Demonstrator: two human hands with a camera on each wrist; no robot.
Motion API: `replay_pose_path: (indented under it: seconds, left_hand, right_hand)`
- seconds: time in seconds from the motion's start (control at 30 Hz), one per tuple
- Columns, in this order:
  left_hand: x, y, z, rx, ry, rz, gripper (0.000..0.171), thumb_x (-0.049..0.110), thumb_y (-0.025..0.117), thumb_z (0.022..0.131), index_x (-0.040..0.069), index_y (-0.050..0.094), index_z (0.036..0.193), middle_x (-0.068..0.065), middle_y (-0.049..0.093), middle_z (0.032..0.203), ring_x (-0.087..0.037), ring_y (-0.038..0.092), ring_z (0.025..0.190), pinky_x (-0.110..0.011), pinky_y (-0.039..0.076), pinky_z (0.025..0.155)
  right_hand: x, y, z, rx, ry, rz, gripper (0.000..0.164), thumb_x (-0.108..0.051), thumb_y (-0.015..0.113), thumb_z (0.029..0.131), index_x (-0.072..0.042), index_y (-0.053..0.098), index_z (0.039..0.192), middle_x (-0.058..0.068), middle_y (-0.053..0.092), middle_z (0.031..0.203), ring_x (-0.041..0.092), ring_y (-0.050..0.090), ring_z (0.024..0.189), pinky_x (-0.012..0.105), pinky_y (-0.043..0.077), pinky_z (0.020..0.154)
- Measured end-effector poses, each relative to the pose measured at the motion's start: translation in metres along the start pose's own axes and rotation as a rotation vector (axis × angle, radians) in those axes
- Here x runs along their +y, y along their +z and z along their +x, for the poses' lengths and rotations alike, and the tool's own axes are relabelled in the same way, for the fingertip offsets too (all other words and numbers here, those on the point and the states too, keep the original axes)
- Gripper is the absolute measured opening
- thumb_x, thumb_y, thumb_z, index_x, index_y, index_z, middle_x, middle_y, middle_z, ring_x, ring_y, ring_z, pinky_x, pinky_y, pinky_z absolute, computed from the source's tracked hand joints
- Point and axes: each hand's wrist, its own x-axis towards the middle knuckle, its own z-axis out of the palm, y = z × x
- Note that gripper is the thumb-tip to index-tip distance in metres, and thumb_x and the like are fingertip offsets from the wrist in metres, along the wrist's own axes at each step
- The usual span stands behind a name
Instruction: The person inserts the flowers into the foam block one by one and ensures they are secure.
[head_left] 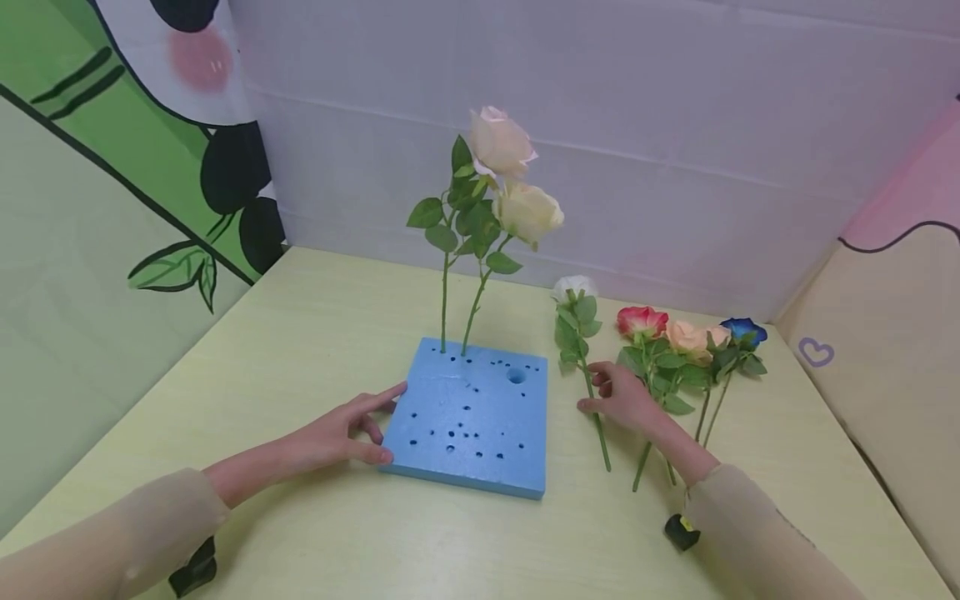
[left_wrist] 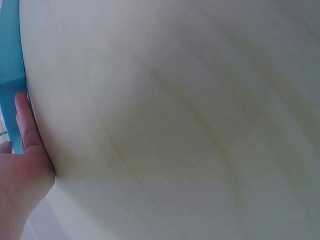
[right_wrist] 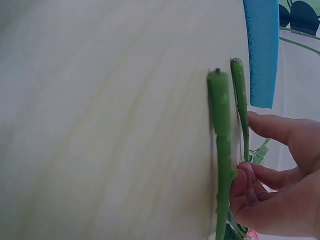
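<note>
My left hand [head_left: 330, 437] rests at the left side of a blue foam board [head_left: 435, 392] dotted with holes, index finger along its edge and thumb at the near corner. Two roses, one pale pink [head_left: 501, 146] and one cream [head_left: 529, 212], stand upright in holes along the board's far edge. To the right of the board lies a white rose [head_left: 575, 289] on the table. My right hand [head_left: 626, 404] pinches its green stem [right_wrist: 241, 90] between thumb and fingers, partway below the leaves.
Right of that hand lie several more roses: a red one [head_left: 642, 321], peach blooms [head_left: 688, 337] and a blue one [head_left: 744, 331]. Another stem [right_wrist: 220, 145] runs near the hand in the right wrist view. A pale cloth wall [head_left: 675, 150] borders the table [head_left: 315, 333] behind.
</note>
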Motion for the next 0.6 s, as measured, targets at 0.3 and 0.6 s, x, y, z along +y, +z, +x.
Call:
replay_pose_path:
  seconds: [0.3, 0.6]
  left_hand:
    - [0.0004, -0.0004, 0.0016, -0.003, 0.003, 0.000, 0.091, 0.031, 0.076, 0.085, 0.031, 0.021, 0.158, -0.017, 0.034, 0.154, -0.022, 0.055, 0.103, -0.028, 0.044, 0.080]
    - [-0.0014, -0.0007, 0.0022, -0.004, 0.000, -0.001, 0.092, 0.031, 0.077, 0.085, 0.032, 0.021, 0.158, -0.016, 0.033, 0.155, -0.023, 0.055, 0.104, -0.028, 0.044, 0.080]
  right_hand:
    - [-0.0019, -0.0022, 0.0012, -0.016, -0.003, 0.028, 0.066, -0.013, 0.076, 0.085, 0.010, 0.044, 0.139, 0.019, 0.058, 0.108, 0.026, 0.055, 0.097, 0.032, 0.045, 0.081]
    - [-0.0031, -0.0044, 0.0031, -0.046, 0.002, 0.047, 0.063, -0.008, 0.073, 0.086, 0.009, 0.044, 0.139, 0.017, 0.060, 0.103, 0.025, 0.059, 0.095, 0.028, 0.046, 0.075]
